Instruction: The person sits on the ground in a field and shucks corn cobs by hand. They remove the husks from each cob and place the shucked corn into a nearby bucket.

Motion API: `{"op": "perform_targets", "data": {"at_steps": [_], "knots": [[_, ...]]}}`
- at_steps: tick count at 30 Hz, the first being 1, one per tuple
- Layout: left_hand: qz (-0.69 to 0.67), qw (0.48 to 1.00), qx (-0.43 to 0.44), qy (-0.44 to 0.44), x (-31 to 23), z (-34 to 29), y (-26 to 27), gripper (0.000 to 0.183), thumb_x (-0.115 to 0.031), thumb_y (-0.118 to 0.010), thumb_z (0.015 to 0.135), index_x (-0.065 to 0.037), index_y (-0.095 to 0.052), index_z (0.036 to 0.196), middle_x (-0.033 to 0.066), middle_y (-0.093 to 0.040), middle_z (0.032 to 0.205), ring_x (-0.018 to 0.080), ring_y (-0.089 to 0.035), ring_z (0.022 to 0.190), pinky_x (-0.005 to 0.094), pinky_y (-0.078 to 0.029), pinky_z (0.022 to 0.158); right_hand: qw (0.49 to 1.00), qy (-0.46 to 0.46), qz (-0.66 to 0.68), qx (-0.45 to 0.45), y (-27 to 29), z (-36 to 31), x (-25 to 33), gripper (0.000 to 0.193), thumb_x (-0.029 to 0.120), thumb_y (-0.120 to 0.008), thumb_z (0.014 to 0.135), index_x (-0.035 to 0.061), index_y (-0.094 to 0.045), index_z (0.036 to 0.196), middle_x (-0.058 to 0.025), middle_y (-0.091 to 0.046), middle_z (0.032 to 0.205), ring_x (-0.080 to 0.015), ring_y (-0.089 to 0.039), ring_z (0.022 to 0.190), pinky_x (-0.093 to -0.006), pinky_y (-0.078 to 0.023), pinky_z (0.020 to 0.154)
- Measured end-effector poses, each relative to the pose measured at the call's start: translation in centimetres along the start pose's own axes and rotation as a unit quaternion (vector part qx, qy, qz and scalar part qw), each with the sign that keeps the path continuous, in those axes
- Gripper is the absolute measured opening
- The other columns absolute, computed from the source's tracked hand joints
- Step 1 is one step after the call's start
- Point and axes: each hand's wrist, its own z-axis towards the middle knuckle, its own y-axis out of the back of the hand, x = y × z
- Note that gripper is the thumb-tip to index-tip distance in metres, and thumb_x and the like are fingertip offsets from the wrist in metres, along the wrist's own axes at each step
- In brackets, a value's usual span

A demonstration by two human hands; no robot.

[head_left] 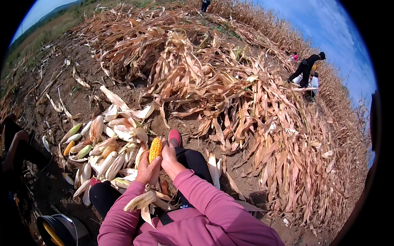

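Between my hands stands an ear of corn [155, 149], its yellow kernels bare at the top and tilted slightly right. My left hand [145, 169] is wrapped round its lower part, thumb across the front. Pressed along the ear's right side is my right hand [168, 156], with fingers curled; I cannot tell whether they grip the kernels or the husk. Pale husk hangs below the hands. Loose dry husks [141, 201] lie across my lap. Just left of my hands is a pile of corn ears [111, 158], mostly in their husks.
A dark bucket [67, 229] with a yellow ear inside stands at the lower left. Another person's arm [17, 143] shows at the left edge. Cut dry cornstalks [230, 94] are heaped ahead and to the right. Farther off, a person in black [305, 69] bends over.
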Motion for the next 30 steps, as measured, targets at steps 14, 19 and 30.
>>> {"op": "perform_targets", "data": {"at_steps": [14,19,30], "knots": [[-0.128,0.989,-0.067,0.036,-0.7,0.2,0.2,0.037,-0.024,-0.054,0.091,0.001,-0.050,0.118,0.0102,-0.057,0.110,0.0156,-0.054,0.096,0.0276,-0.043,0.084,1.000,0.015,0.008,-0.008,-1.5,1.1,-1.0,0.027,0.037,-0.055,0.093,0.0107,-0.057,0.086,0.0041,-0.045,0.070,-0.0078,-0.039,0.061,-0.0223,-0.034,0.055],[-0.190,0.980,-0.056,0.029,-1.7,0.2,0.3,0.044,-0.025,-0.050,0.094,0.000,-0.042,0.129,0.0081,-0.052,0.119,0.0157,-0.049,0.106,0.0278,-0.038,0.093,0.992,-0.034,0.093,0.084,-0.5,0.5,0.8,0.023,0.032,-0.053,0.094,0.0121,-0.053,0.083,0.0073,-0.038,0.060,-0.0057,-0.033,0.053,-0.0210,-0.028,0.049],[-0.262,0.953,-0.150,-0.024,-3.2,1.7,4.9,0.057,-0.036,-0.055,0.092,-0.007,-0.033,0.136,0.0051,-0.055,0.101,0.0139,-0.057,0.083,0.0261,-0.049,0.069,0.958,-0.068,0.137,0.243,0.9,-2.1,5.8,0.023,0.033,-0.052,0.095,0.0130,-0.050,0.084,0.0063,-0.033,0.055,-0.0079,-0.034,0.048,-0.0232,-0.029,0.045]]}}
